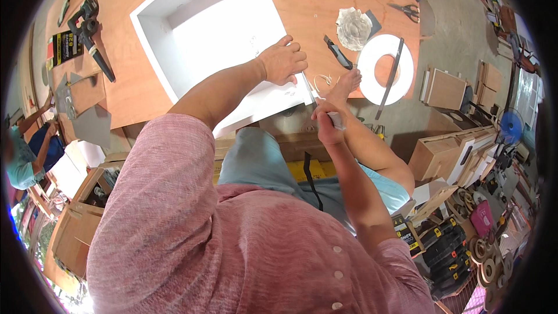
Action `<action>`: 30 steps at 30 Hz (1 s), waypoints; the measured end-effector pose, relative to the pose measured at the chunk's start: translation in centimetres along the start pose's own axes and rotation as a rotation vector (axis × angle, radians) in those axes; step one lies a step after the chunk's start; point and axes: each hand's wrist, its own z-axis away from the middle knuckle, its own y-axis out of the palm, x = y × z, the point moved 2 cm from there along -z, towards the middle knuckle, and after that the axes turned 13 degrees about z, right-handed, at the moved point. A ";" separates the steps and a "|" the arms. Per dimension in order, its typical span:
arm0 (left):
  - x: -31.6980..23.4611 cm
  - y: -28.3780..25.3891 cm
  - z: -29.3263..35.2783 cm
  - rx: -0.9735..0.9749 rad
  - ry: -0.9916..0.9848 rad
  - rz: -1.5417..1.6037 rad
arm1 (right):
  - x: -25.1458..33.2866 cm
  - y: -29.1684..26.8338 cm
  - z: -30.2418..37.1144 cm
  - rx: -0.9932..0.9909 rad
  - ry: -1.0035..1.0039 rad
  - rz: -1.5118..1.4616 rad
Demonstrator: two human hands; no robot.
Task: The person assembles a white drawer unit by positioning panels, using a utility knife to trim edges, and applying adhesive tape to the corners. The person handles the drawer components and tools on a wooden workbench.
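Note:
A large white open box (152, 55) lies on the plywood table in front of me. My left hand (283, 61) is closed over its right-hand rim, fingers curled, knuckles up. Close by, at the near right corner of the box, my right hand (329, 121) grips a slim tool whose narrow grey end meets the rim; its kind is too small to make out. Something pale and translucent (337, 120) shows beside that fist. Thin cream-coloured shavings or strips (321, 81) curl next to the rim. My bare foot (347, 84) rests on the table just to the right.
Right of the box lie a utility knife (337, 52), a roll of white edging (406, 64) with a dark flat bar (390, 78) across it, crumpled plastic (353, 28) and scissors (408, 11). A black blower (88, 26) lies at left. Another person (26, 151) works at far left.

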 end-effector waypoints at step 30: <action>-1.7 1.9 -0.3 -0.016 0.069 0.047 | 4.9 -1.4 0.3 0.012 0.272 0.075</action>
